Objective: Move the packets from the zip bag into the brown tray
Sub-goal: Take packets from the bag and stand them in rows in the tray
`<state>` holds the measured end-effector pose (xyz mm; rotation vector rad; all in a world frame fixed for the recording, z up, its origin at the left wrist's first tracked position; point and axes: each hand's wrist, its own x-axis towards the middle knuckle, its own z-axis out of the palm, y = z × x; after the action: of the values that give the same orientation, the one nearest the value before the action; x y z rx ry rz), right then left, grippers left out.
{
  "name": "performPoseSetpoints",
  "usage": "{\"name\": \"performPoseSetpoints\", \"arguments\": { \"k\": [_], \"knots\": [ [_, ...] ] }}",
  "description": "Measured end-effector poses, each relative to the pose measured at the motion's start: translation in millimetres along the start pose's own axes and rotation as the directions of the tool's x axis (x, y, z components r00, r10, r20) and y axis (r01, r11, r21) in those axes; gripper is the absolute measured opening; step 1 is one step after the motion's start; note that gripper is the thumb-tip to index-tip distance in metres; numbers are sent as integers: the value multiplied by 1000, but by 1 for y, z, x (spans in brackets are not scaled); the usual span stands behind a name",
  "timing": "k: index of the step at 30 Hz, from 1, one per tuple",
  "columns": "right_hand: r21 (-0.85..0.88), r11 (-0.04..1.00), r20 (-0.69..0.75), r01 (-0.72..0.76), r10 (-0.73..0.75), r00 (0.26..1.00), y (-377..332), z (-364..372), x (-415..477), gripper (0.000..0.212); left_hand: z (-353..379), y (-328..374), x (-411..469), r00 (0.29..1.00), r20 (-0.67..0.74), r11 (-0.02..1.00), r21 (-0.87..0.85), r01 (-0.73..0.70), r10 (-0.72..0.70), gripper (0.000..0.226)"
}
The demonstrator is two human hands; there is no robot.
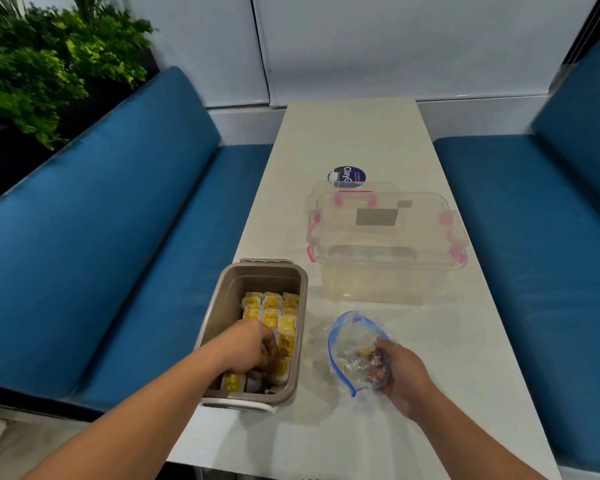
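Observation:
A brown tray [222,306] stands on the white table near its left edge, holding several yellow packets [271,311] lined up in rows. My left hand [252,348] reaches down into the tray's near half with curled fingers among the packets; whether it pinches one is hidden. To the right lies a clear zip bag [352,336] with a blue seal, its mouth open toward the tray. My right hand [400,370] grips the bag's bottom, where a few packets show through the plastic.
A clear plastic box [385,268] with pink latches stands behind the bag, its lid [378,216] resting on it. A dark round container [347,175] stands behind that. Blue benches flank the table [343,427]; plants [42,71] are at far left.

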<state>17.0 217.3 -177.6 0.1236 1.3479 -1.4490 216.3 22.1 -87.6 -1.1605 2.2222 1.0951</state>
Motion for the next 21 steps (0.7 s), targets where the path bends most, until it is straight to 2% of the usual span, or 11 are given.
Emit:
{"name": "performPoseSetpoints", "arguments": {
  "k": [6, 12, 17, 21],
  "knots": [
    [-28, 1000, 32, -4, 5, 999, 1, -3, 3, 35, -1, -2, 5, 998, 52, 998, -53, 30, -27, 21],
    [-14, 1000, 42, 2, -1, 999, -2, -1, -2, 26, 1, 0, 5, 997, 75, 987, -158, 39, -27, 19],
    [24, 1000, 50, 5, -6, 999, -2, -1, -2, 25, 0, 3, 1, 998, 58, 999, -52, 6, -3, 24],
    [32, 999, 54, 21, -23, 998, -2, -2, -4, 23, -22, 12, -7, 999, -17, 998, -43, -39, 38, 19]
  ]
}}
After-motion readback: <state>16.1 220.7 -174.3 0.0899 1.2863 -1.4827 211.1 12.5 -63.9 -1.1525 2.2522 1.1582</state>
